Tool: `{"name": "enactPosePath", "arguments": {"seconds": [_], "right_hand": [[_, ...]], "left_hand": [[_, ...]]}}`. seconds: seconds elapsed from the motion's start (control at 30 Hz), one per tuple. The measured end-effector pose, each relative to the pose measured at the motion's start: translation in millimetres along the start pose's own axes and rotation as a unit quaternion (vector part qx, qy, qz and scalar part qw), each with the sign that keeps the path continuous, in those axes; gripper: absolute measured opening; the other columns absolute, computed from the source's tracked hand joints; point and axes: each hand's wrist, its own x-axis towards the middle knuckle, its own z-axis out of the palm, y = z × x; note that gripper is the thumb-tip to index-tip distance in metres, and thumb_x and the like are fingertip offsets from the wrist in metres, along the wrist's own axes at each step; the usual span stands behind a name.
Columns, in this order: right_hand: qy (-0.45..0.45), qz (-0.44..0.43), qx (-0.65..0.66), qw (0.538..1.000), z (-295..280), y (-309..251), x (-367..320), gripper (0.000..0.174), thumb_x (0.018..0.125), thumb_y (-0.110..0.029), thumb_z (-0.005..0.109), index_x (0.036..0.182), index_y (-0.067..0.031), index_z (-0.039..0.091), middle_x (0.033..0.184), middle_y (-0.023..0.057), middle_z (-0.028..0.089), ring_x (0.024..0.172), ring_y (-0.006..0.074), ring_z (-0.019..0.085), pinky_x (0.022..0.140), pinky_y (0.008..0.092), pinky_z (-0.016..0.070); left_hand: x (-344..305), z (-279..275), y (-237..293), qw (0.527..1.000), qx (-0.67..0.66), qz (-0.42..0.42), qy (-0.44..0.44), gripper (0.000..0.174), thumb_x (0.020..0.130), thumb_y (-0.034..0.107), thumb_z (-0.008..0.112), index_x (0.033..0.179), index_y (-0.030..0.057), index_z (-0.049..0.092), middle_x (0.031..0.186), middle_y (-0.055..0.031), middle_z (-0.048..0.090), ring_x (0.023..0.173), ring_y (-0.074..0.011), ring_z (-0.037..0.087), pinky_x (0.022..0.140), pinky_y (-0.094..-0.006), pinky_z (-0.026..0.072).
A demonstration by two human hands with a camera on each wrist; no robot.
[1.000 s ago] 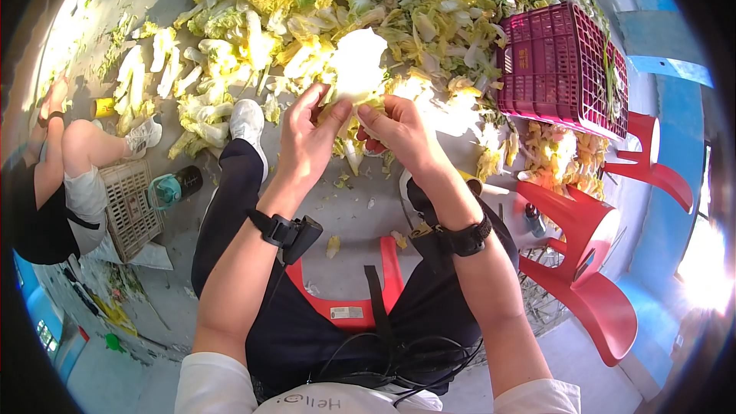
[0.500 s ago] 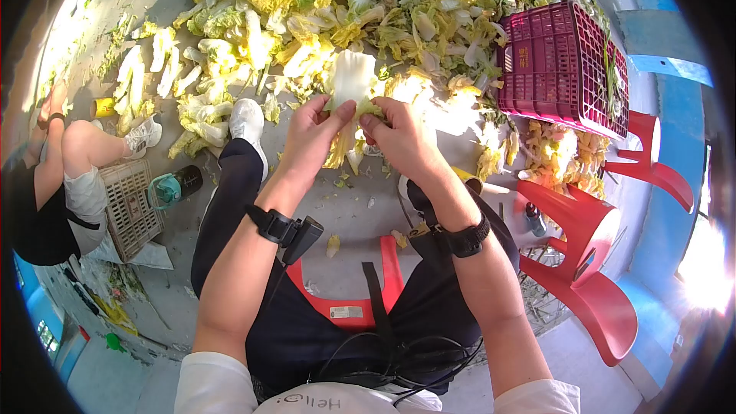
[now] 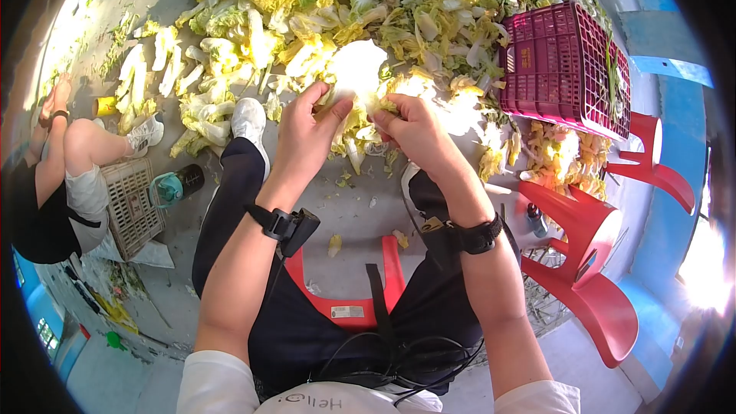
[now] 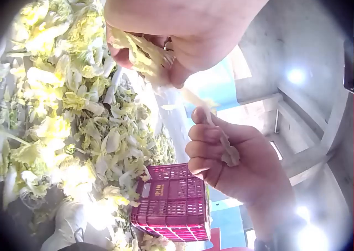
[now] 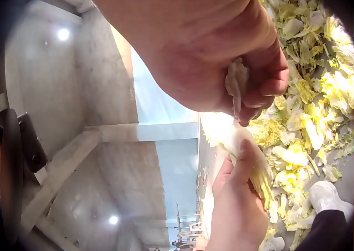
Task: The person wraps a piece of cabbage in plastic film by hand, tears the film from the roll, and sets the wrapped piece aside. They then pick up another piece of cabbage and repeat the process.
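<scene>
Here, above the knees, the left hand (image 3: pixel 305 138) and right hand (image 3: pixel 414 132) meet side by side, each pinching the lower end of one cabbage leaf (image 3: pixel 357 67) with thumb and curled fingers. The leaf sits between them, its long axis running straight away from the person and its pale blade fanned beyond the fingertips. Neither hand is nearer. Farther off, the leaf pile (image 3: pixel 345 0) covers the floor (image 3: pixel 345 222), with a crate (image 3: pixel 563 69) to its right.

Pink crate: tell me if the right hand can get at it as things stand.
Probably yes, once freed. The right hand pinches a cabbage leaf with the left hand; the pink crate lies on the floor to its right, with only loose leaves between.
</scene>
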Motion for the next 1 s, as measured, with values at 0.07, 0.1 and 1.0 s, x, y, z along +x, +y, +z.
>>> {"name": "enactPosePath", "arguments": {"seconds": [0.07,0.1,1.0], "right_hand": [[0.023,-0.007,0.020,1.000,-4,0,1,0.022,0.099,-0.021,0.062,0.090,-0.0009,0.067,0.069,0.0016,0.060,0.063,0.0110,0.053,0.061,0.0308,0.0437],[0.037,-0.006,0.023,0.999,-5,-1,1,0.022,0.099,-0.021,0.062,0.090,-0.0010,0.067,0.068,0.0014,0.060,0.063,0.0108,0.052,0.060,0.0306,0.0433],[0.015,-0.063,0.024,0.998,13,4,1,0.018,0.098,-0.016,0.062,0.100,0.0020,0.067,0.071,0.0024,0.061,0.066,0.0099,0.053,0.062,0.0296,0.0445]], "left_hand": [[0,0,-1,1.000,0.013,-0.014,0.000,0.028,0.095,0.021,0.071,0.094,-0.0039,0.059,0.075,-0.0054,0.060,0.069,-0.0084,0.048,0.061,-0.0297,0.0420],[0,-1,-2,0.999,0.024,-0.023,-0.001,0.028,0.095,0.022,0.071,0.095,-0.0043,0.060,0.075,-0.0061,0.061,0.069,-0.0090,0.049,0.061,-0.0302,0.0425],[2,-4,-9,0.953,-0.213,-0.200,-0.081,0.034,0.099,0.034,0.065,0.115,0.0037,0.067,0.099,-0.0030,0.072,0.086,-0.0096,0.065,0.076,-0.0265,0.0482]]}}
